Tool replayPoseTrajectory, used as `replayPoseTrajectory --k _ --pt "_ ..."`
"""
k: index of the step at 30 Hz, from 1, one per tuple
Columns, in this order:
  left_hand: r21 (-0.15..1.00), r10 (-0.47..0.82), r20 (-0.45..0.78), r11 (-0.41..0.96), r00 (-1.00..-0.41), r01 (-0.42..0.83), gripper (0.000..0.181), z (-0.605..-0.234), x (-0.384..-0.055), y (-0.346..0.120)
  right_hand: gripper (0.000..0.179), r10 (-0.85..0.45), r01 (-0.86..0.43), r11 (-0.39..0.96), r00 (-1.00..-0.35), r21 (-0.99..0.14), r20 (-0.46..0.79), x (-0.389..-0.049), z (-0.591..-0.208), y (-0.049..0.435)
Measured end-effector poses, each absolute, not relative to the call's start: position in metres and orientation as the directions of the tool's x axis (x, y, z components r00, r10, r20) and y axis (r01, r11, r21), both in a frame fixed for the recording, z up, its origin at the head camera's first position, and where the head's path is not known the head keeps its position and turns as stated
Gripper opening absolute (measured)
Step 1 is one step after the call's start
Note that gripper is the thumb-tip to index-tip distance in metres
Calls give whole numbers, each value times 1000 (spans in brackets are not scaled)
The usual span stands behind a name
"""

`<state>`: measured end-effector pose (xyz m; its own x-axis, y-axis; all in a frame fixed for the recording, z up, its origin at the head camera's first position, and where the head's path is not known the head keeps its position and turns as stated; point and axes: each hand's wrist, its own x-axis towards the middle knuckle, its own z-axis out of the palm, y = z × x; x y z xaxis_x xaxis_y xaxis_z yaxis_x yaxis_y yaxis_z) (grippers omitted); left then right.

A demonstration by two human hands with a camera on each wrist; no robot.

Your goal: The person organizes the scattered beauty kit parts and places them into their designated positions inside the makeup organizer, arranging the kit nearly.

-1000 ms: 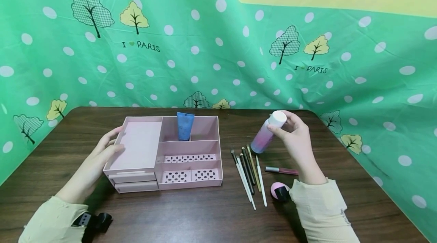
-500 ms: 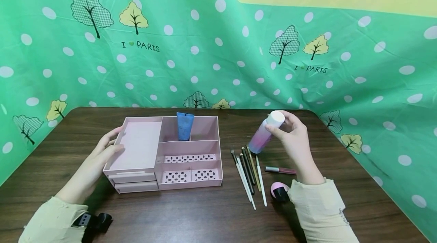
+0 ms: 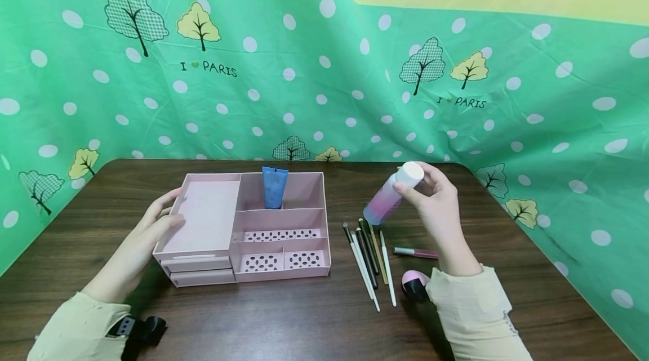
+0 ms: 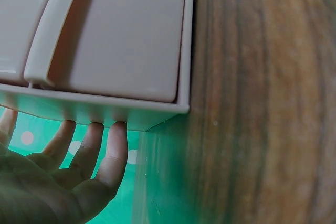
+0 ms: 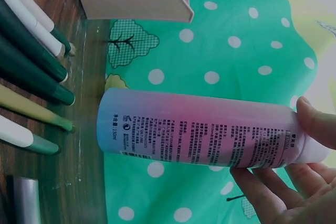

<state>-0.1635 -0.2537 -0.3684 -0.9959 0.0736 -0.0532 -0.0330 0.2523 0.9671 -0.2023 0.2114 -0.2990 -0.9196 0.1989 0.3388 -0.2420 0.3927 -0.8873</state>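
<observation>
My right hand (image 3: 437, 197) grips a pink-to-blue bottle (image 3: 381, 204) near its white cap (image 3: 410, 174), thumb on one side and fingers on the other. The bottle leans, its base towards the left; small print covers its side in the right wrist view. Whether the base touches the table I cannot tell. At the left, my left hand (image 3: 139, 243) rests against the side of a pink organizer box (image 3: 208, 214), with fingertips (image 4: 118, 135) touching its outer wall. A blue tube (image 3: 275, 187) stands upright in a back compartment of the box.
Several makeup brushes (image 3: 366, 259) lie on the dark wooden table (image 3: 284, 316) between box and right hand. A lip gloss tube (image 3: 417, 253) and a pink makeup sponge (image 3: 413, 277) lie near the right wrist. A green dotted cloth (image 3: 324, 85) hangs behind.
The bottle has shifted slightly left and tilted further, its base swinging left and up over the brush tips. My right hand has moved slightly left; the left hand and box have stayed put.
</observation>
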Motion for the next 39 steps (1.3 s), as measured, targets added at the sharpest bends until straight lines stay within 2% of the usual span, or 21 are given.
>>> replayPoseTrajectory --k 19,39 --pt "967 76 -62 250 -995 -42 64 -368 -163 -254 40 247 -343 207 -888 -916 388 -193 -293 197" --pt "964 51 -73 262 -996 -57 65 -369 -163 -252 43 170 -435 51 -883 -899 437 -189 -289 173"
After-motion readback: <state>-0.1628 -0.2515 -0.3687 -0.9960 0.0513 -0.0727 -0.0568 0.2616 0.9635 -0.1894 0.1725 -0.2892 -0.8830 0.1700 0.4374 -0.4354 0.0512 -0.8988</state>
